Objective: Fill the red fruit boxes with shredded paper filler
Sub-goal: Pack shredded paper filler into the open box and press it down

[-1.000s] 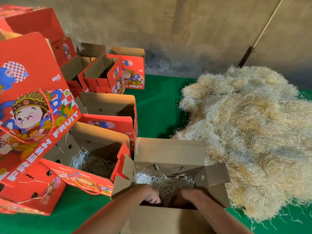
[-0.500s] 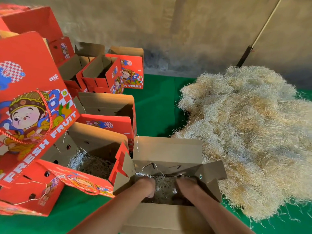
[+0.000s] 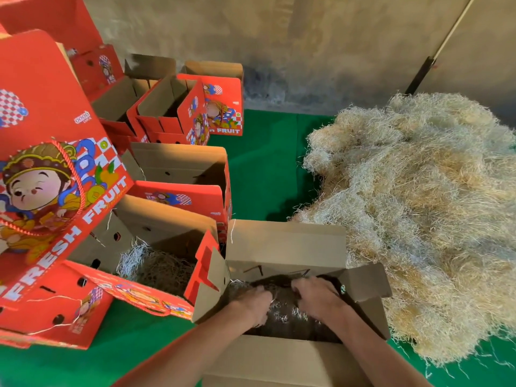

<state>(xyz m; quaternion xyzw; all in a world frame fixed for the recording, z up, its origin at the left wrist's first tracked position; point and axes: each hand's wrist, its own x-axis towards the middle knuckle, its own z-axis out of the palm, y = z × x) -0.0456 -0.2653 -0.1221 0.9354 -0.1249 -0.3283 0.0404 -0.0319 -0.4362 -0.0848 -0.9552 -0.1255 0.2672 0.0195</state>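
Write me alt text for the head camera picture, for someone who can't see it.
Both hands, left hand and right hand, press shredded paper down inside an open box on a green cloth. A big pile of filler lies to the right; red fruit boxes stand to the left.

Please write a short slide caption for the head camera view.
Both hands, left hand and right hand, press shredded paper down inside an open box.

Both hands (image 3: 287, 303) press filler (image 3: 282, 317) inside box (image 3: 284, 247).
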